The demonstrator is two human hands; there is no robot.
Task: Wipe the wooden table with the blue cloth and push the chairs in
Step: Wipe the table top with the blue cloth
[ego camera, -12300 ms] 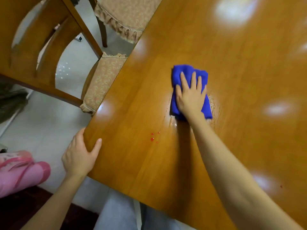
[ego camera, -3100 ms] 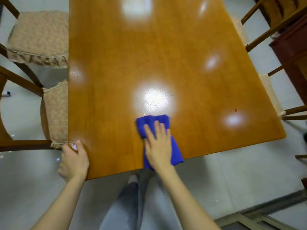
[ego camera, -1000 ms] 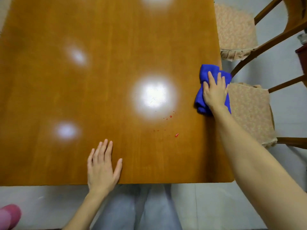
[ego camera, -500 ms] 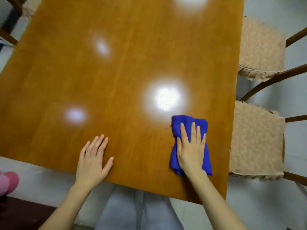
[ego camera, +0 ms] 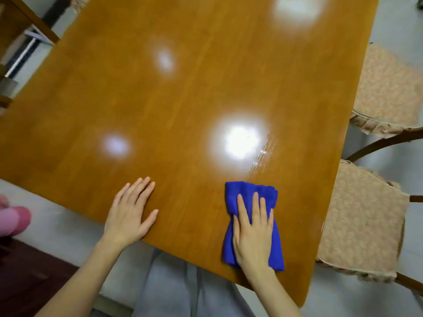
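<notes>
1. The tabletop (ego camera: 183, 99) is glossy orange-brown wood with a straight grain and a rounded near right corner. Bright spots of light reflect in it, and faint wet streaks show just beyond the cloth.
2. The blue cloth (ego camera: 248, 191) is folded into a rumpled oblong. It lies on the tabletop near the near right corner, its lower end close to the near edge. The right hand (ego camera: 253, 234) lies flat on it, fingers straight.
3. Two chairs stand along the tabletop's right side. The nearer chair (ego camera: 361, 220) has a beige patterned seat cushion with a frilled hem, reaching the tabletop's edge. The farther chair (ego camera: 386, 88) has a matching cushion and a dark curved wooden rail.
</notes>
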